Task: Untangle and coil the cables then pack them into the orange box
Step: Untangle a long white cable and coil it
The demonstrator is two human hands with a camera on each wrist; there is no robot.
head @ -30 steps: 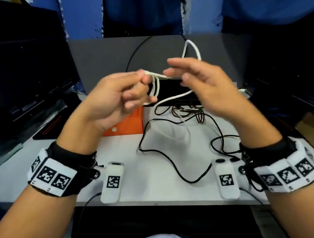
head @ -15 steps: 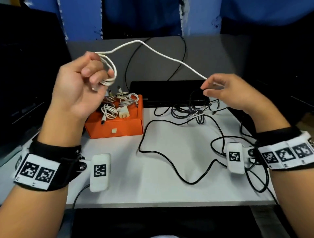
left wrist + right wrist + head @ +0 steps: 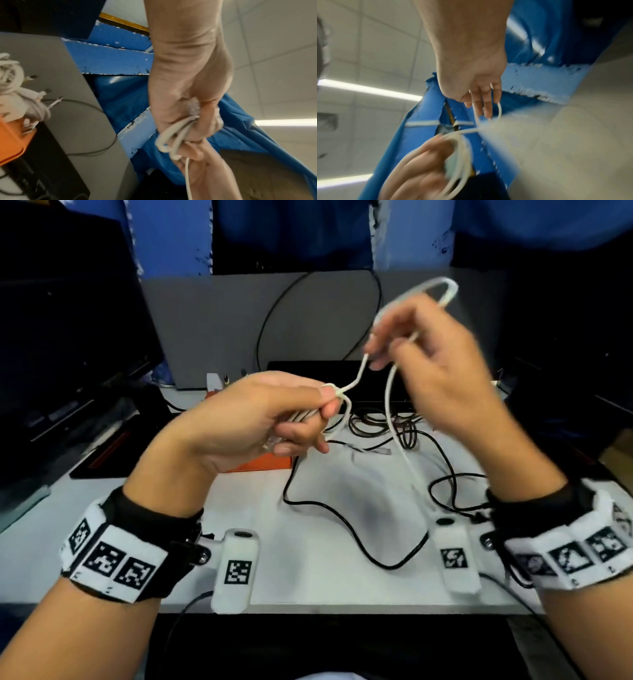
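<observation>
Head view: my left hand (image 3: 246, 419) pinches the coiled white cable (image 3: 390, 392) between thumb and curled fingers (image 3: 301, 440), raised over the counter (image 3: 325, 529). My right hand (image 3: 442, 371) pinches its loose run. Orange box (image 3: 263, 465) sits under my left hand, black cables (image 3: 346, 522) sprawl mid-counter.

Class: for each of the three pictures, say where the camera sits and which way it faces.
Head: looks down at left hand, right hand, white cable, black cable.
Left wrist: looks along the palm at the coil; orange box at left.
Right wrist: looks up past the fingers toward the ceiling.
Shared: the white cable.
</observation>
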